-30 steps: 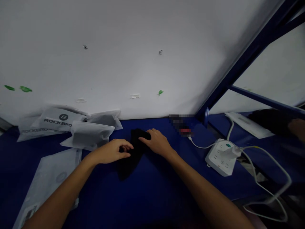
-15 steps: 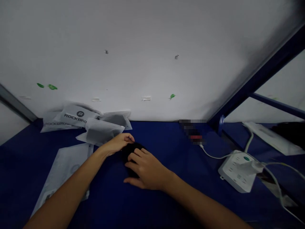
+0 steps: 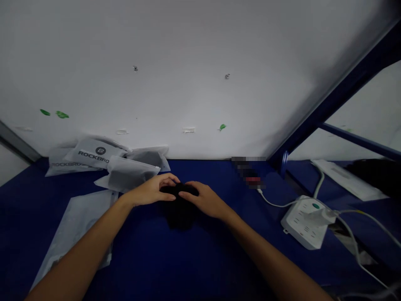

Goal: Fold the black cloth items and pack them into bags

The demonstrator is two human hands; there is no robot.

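Note:
A dark, soft-looking bundle, probably black cloth [image 3: 179,215], lies on the blue tabletop [image 3: 150,259]; its exact kind is too dark to make out. My left hand [image 3: 158,189] grips its far left edge, thumb on the near side and fingers curled behind. From the other side, my right hand [image 3: 203,197] pinches the far right edge in the same way, thumb pointing left. The two thumbs nearly meet over the bundle, and its lower part hangs or spreads toward me. Left of my left hand is a frosted zip bag [image 3: 130,171].
More frosted bags, one a printed bag [image 3: 94,154], lean at the white wall [image 3: 175,96]. A flat clear bag [image 3: 75,225] lies under my left forearm. To the right are a white power strip [image 3: 305,221] with cables, a blurred-out device [image 3: 249,171] and a blue frame post [image 3: 328,100].
My right hand has moved from lying over the black cloth to its far right edge. Both hands now hold its far side, and more of the cloth shows. The view has shifted slightly.

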